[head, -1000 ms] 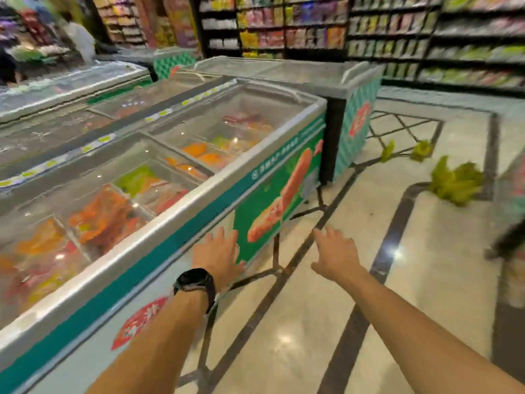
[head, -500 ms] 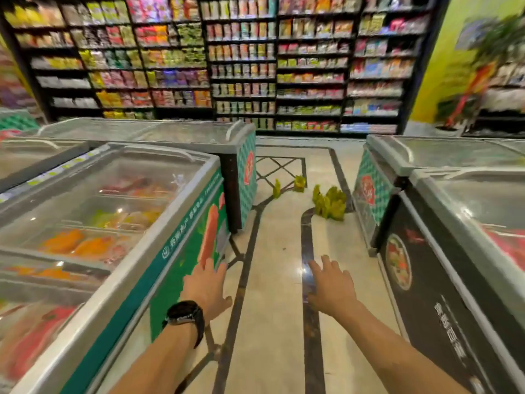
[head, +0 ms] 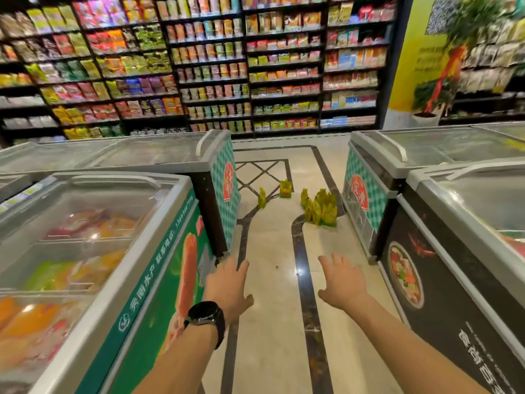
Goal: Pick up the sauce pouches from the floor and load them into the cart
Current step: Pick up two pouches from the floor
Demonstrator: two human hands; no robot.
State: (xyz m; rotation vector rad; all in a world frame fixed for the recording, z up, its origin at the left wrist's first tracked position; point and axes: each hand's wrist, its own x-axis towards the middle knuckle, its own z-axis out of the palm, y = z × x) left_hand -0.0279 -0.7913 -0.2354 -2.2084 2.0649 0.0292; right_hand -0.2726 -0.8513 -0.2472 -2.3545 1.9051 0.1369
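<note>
Several yellow-green sauce pouches stand on the tiled floor far down the aisle. A tight cluster of pouches [head: 322, 207] sits by the right freezer's corner. Two single pouches stand to its left, one [head: 285, 189] farther back and one [head: 262, 198] nearer the left freezer. My left hand [head: 228, 285], with a black watch on the wrist, and my right hand [head: 342, 282] are stretched forward over the floor with fingers spread, holding nothing, well short of the pouches. No cart is in view.
Glass-topped chest freezers line both sides of the aisle: a green-fronted one [head: 159, 268] at left, a black-fronted one [head: 443, 274] at right, teal-checked ones [head: 227, 194] behind. Stocked shelves [head: 216, 66] fill the back wall. The floor strip [head: 272, 308] between the freezers runs toward the pouches.
My view has swung right and moved forward along the aisle, so the pouches now lie straight ahead and nearer. Both hands stay stretched out and hold nothing.
</note>
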